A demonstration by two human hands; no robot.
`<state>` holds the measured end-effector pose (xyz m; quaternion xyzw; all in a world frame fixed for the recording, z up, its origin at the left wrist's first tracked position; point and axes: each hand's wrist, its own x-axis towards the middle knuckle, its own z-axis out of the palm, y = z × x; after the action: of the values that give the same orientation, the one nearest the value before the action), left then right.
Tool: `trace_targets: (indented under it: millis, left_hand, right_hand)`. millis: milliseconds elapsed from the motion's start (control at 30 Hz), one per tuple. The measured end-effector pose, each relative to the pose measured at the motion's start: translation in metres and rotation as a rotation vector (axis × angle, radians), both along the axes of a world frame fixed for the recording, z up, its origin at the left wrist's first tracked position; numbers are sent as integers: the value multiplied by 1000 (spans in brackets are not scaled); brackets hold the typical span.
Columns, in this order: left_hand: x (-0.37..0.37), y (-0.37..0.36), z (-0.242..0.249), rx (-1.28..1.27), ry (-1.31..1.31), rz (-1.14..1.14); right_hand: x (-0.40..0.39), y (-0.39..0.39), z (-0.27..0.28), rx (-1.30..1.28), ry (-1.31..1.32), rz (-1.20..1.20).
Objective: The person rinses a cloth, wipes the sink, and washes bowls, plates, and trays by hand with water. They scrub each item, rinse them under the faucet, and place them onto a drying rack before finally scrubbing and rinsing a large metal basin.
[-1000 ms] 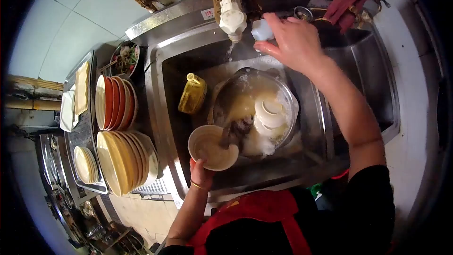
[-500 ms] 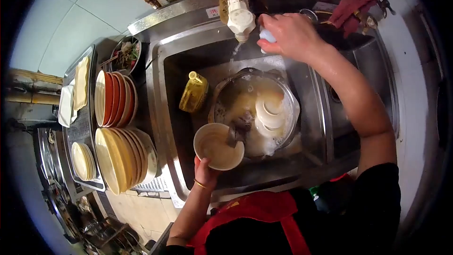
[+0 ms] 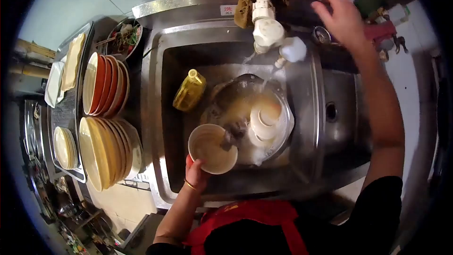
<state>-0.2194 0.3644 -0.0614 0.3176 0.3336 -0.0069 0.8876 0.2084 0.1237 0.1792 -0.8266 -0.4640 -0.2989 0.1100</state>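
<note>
My left hand [image 3: 196, 172] grips the rim of a pale bowl [image 3: 212, 153] over the sink. A dark scrubbing pad or cloth [image 3: 231, 139] lies against the bowl's right edge. Beside it, a large metal basin [image 3: 291, 122] holds cloudy, foamy water with white dishes [image 3: 263, 125] in it. My right hand [image 3: 339, 16] is raised behind the sink, empty, fingers apart. Left of that hand are a white tap [image 3: 268, 30] and a rounded white fitting [image 3: 292, 49]. Water runs down from near the fitting into the basin.
A yellow liquid bottle [image 3: 189, 90] stands in the sink [image 3: 155, 113]. Stacked plates [image 3: 106, 151] and red-brown bowls [image 3: 104, 85] line the left side, near a tray [image 3: 73, 113] and a bowl of food scraps [image 3: 125, 40]. A second basin [image 3: 347, 94] lies right.
My right hand has let go of the white fitting and moved up and right. A water stream now falls below the fitting. The bowl stays in my left hand; the view has shifted.
</note>
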Motion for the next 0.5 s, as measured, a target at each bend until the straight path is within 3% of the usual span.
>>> trace_targets:
  millis: [33,100,133,233,267,367,500]
  left_hand:
    - [0,0,-3,17,5,12]
    - [-1,-1,-11,57,10,40]
    - [-4,-1,-18,58,10,47]
    - [-12,-3,-35,77,22,55]
    - [-13,-5,-36,85,25,52]
    - [-3,-8,-35,88,-32,-1]
    - [-7,-13,-35,69,0,58]
  right_hand:
    - [17,-2,-3,-29,-110,-48]
    - [40,1,-2,139,364,-72]
    - [47,5,1,73,301,-88]
    - [59,40,-11,154,451,132]
    - [51,53,-7,65,511,-42]
    - [76,68,-26,69,290,86]
    - [75,69,-30,62,204,24]
